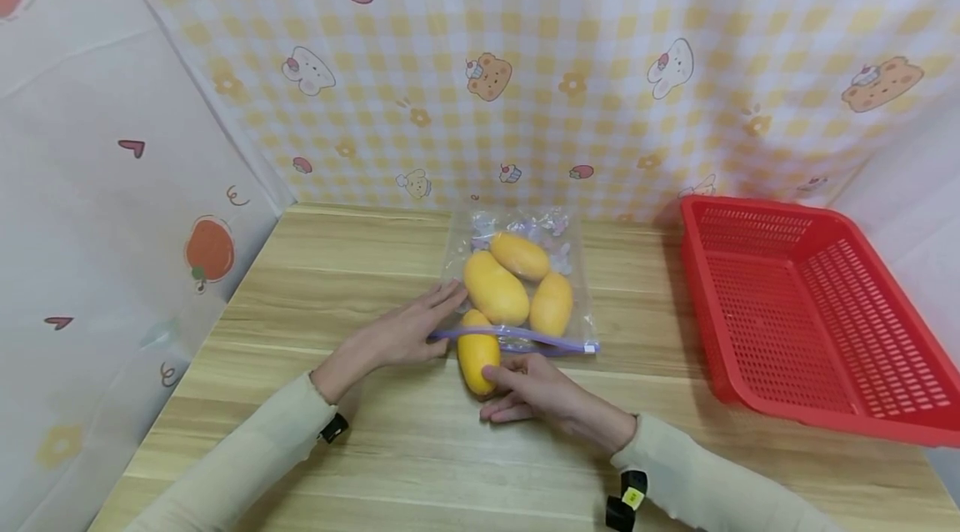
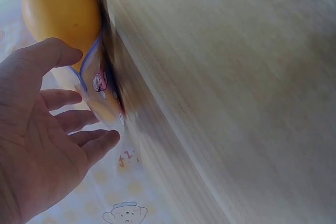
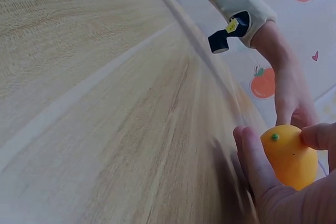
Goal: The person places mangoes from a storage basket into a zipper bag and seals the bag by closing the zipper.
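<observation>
My right hand (image 1: 536, 388) holds a yellow mango (image 1: 477, 363) by its near end, thumb on top and fingers along its side. The mango's far end lies inside the mouth of a clear zip bag (image 1: 583, 261), under the purple zip strip (image 1: 536, 338). Deeper in the bag lie a large mango (image 1: 495, 290) and two smaller ones. At the bag's left edge is my left hand (image 1: 405, 330), its fingers loosely extended against the plastic. In the left wrist view, the left thumb (image 2: 58, 53) lies near the purple edge, beside the mango.
A red plastic basket (image 1: 701, 307) with slotted walls stands to the right on the wooden table (image 1: 360, 432). Behind the table hangs a yellow checked cloth (image 1: 555, 40) with cartoon prints. White printed cloth (image 1: 105, 207) covers the left side.
</observation>
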A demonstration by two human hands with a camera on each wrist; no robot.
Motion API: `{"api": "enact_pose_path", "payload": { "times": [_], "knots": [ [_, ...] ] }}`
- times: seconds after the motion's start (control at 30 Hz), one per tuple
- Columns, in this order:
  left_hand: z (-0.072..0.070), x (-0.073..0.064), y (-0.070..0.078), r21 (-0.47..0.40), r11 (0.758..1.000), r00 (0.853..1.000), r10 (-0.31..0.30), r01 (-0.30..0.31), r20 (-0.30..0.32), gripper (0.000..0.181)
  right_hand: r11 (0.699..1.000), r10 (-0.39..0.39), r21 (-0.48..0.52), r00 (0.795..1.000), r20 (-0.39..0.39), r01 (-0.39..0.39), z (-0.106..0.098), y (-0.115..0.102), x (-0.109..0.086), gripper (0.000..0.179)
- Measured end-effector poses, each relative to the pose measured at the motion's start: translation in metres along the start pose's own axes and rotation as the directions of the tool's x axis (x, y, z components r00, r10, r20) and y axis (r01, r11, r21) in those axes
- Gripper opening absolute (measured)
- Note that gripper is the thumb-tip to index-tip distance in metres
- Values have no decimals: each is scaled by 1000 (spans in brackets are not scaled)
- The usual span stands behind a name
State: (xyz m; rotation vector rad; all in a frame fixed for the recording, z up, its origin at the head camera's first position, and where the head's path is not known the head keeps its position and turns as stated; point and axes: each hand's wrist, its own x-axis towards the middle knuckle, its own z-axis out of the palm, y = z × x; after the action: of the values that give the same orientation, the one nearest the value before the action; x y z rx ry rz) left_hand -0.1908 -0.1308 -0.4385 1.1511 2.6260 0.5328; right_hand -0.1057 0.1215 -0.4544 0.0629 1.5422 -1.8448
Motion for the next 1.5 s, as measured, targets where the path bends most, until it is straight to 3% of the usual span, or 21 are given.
{"api": "enact_pose_path", "payload": {
  "times": [0.53,0.7,0.9,0.97,1.03,1.2,1.27,1.37,1.5],
  "knots": [
    [-1,1,-1,-19,1000,1000,2,-2,0,80,999,-26,26,1000,-15,26,5,-3,8,56],
    [-2,1,0,-12,1000,1000,5,-5,6,79,999,-35,28,999,3,35,6,-1,8,48],
    [-3,1,0,-19,1000,1000,-3,4,11,77,991,-111,-75,994,25,113,4,5,7,44],
    [-3,1,-1,-20,1000,1000,-6,6,13,77,976,-147,-157,989,25,149,4,6,8,47],
    [-3,1,-1,-17,1000,1000,-4,5,16,77,939,-196,-284,980,21,194,4,7,9,50],
    [-3,0,-1,-19,1000,1000,10,-10,10,77,771,-326,-576,945,8,271,4,4,12,49],
    [-3,0,-1,-19,1000,1000,16,-15,6,77,735,-352,-616,936,8,282,4,4,12,46],
    [-3,0,-1,-18,1000,1000,20,-20,4,77,731,-362,-616,932,15,294,5,3,12,44],
    [-2,-1,-2,-24,1000,1000,15,-15,3,77,777,-337,-556,941,29,295,6,4,9,48]
  ]
}}
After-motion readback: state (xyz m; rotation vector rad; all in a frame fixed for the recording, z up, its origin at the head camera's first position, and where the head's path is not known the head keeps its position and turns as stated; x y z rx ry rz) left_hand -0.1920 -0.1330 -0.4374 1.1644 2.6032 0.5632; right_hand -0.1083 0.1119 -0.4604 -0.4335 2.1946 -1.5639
